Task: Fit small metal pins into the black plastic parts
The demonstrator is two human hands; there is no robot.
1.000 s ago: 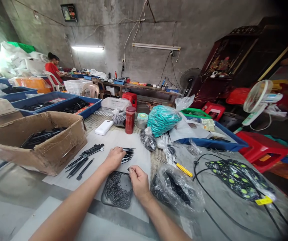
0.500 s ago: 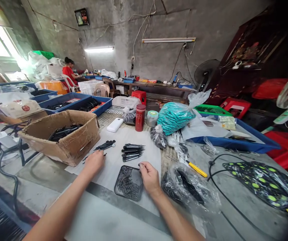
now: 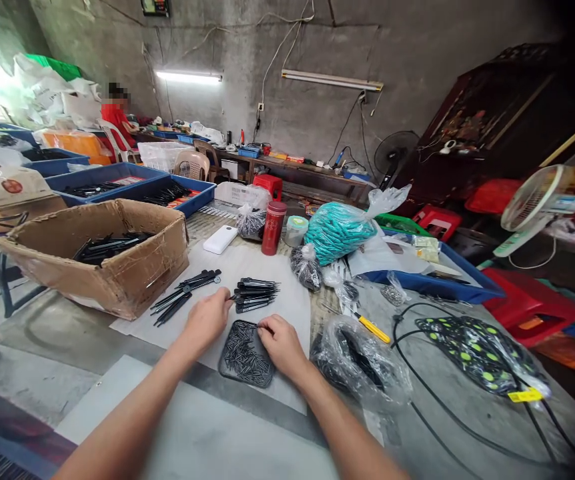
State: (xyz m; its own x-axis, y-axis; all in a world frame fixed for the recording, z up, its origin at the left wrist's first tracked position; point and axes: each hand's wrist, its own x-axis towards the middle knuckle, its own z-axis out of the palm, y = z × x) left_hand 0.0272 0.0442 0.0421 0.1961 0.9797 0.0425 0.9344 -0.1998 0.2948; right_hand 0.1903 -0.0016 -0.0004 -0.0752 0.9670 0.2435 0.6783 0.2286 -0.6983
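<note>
Head view shows us mid-assembly: past the cardboard box (image 3: 92,260) of black sticks, our left hand (image 3: 207,320) closes on one thin black stick beside the loose sticks (image 3: 180,297) on white paper (image 3: 287,293). Our right hand (image 3: 280,343) pinches a small dark pin over the shallow black tray (image 3: 245,347) of glinting pins. Next, we judge, comes fine alignment of pin and stick; a crinkly plastic bag (image 3: 362,363) lies rightward.

I see a grey table (image 3: 57,347) filling the lower frame, carrying a white sheet (image 3: 287,300) at centre, a cardboard box (image 3: 117,280) at left, and blue trays (image 3: 447,287) at right.
</note>
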